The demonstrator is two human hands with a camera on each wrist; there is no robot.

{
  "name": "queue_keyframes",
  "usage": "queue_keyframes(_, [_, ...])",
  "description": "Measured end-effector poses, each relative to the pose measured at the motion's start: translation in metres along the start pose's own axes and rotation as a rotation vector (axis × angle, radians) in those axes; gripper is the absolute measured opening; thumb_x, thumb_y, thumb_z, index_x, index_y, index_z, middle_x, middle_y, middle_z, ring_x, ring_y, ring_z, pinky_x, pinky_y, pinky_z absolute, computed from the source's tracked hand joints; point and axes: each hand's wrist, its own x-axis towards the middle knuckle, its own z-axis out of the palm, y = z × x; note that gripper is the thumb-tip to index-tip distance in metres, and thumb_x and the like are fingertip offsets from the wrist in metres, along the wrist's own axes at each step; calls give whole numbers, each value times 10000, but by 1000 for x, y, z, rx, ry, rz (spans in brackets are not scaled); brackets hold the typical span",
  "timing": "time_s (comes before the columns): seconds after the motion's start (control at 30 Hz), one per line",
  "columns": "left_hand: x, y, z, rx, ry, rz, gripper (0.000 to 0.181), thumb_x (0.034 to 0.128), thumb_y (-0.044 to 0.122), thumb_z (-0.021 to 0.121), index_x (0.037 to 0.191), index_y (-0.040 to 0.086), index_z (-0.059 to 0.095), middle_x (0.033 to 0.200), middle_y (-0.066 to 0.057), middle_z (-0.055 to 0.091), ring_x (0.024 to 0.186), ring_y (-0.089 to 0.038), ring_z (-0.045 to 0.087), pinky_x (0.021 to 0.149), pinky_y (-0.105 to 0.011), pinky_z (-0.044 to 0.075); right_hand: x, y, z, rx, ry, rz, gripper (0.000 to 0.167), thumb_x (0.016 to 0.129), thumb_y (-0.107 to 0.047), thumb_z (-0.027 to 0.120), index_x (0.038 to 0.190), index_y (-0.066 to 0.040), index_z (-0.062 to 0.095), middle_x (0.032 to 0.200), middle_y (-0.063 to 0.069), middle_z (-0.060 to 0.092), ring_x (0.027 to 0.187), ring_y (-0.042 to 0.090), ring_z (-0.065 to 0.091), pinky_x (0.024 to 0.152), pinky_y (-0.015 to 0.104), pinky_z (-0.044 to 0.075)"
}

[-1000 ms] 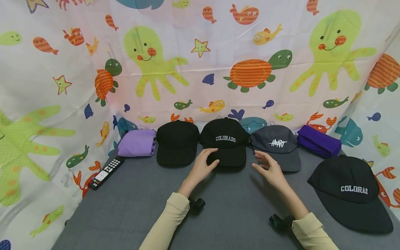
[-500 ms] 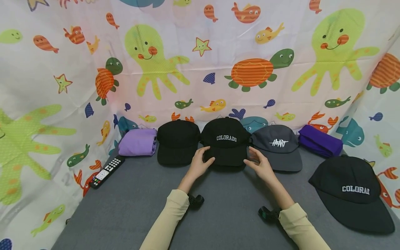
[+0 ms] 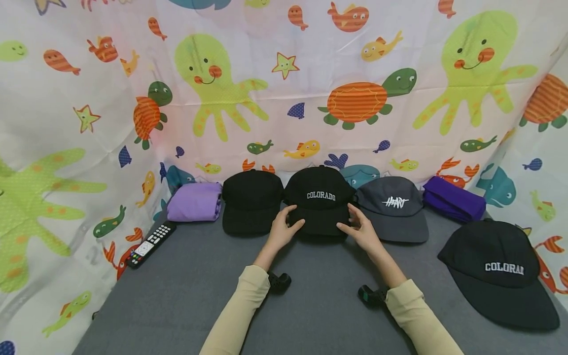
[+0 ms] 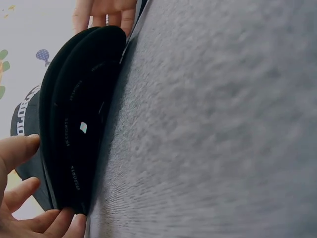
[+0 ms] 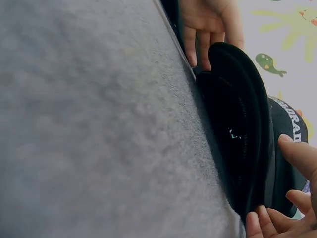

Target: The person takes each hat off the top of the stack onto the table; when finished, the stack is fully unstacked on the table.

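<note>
A: Which way is the black, round-crowned fabric cap with white COLORADO lettering (image 3: 320, 201) pointing?

B: Its brim is pointing towards the person, and its long axis is running from the crown, near the white cloth backdrop with sea animals (image 3: 310, 49), to the brim's edge.

A: What are the materials showing?

B: The crown is forming a domed shape, the brim a smooth curve. In the left wrist view, small pale lettering is showing underneath. The grey cloth surface (image 3: 319, 305) is showing a fuzzy texture.

A: Where is the cap lying?

B: It is resting on that surface between the left hand (image 3: 280, 230) and the right hand (image 3: 364, 234). A plain black cloth cap (image 3: 253, 203) is sitting just beside it.

A: Are the hands pinching?

B: Their thumbs and fingers are standing spread apart, and fingertips are touching the brim's sides. Whether the thumbs are pressing on it, I cannot tell.
</note>
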Motion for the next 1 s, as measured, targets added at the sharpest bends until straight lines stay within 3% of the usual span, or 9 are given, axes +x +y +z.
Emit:
queue_keyframes(0.27, [7, -5, 4, -32, 31, -32, 524, 879, 270, 639, 1343, 97, 468, 1306, -194, 467, 1140, -337, 517, 910, -473, 457, 8, 0, 3, 35, 12, 43, 800, 866, -310, 659, 1495, -178, 182, 1515, 172, 197, 1235, 355, 348, 947, 476, 354])
queue_keyframes(0.57, [9, -3, 2, -50, 63, -20, 542, 852, 257, 669, 1334, 102, 476, 1283, -176, 492, 1048, -324, 527, 835, -451, 482, 8, 1, 2, 66, 44, 29, 768, 871, -282, 656, 1489, -210, 206, 1489, 189, 243, 1170, 340, 395, 894, 401, 381])
queue_keyframes(0.8, [8, 0, -3, -60, 63, -11, 562, 844, 249, 681, 1342, 101, 468, 1270, -161, 495, 1037, -312, 517, 831, -445, 482, 3, -15, -1, 151, 70, 25, 725, 871, -178, 658, 1473, -149, 257, 1457, 199, 306, 985, 179, 475, 727, 156, 424])
queue_keyframes(0.9, [8, 1, -4, -48, 76, -2, 563, 846, 251, 682, 1343, 99, 467, 1255, -169, 499, 1027, -311, 523, 844, -446, 483, -1, -22, -2, 171, 77, 5, 716, 868, -112, 652, 1466, -99, 260, 1418, 222, 342, 914, 121, 494, 690, 132, 434])
queue_keyframes(1.0, [8, 1, -6, -37, 93, 4, 552, 853, 241, 675, 1340, 88, 466, 1228, -175, 512, 995, -309, 543, 833, -428, 492, 1, -17, -2, 159, 111, -55, 709, 865, -119, 658, 1462, -109, 275, 1364, 218, 400, 860, 49, 522, 669, 129, 447])
